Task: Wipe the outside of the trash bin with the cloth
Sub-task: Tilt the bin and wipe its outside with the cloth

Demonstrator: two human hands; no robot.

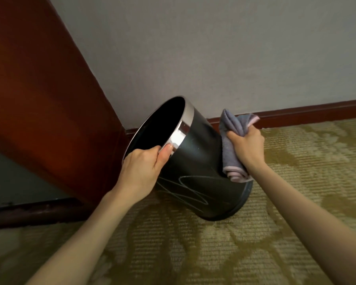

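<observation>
A black round trash bin (195, 161) with a shiny metal rim band stands tilted to the left on the carpet, its open mouth facing up and left and empty inside. My left hand (142, 167) grips the near part of the rim, fingers inside and thumb on the metal band. My right hand (248, 146) clutches a bunched grey cloth (230, 145) with a pink edge. The cloth lies against the bin's right outer wall. Thin light scratch lines mark the bin's lower front side.
A reddish-brown wooden panel (45, 99) rises on the left, close to the bin's mouth. A grey wall (214, 54) with a dark red skirting board (308, 112) runs behind. Patterned yellow-green carpet (193, 247) covers the floor.
</observation>
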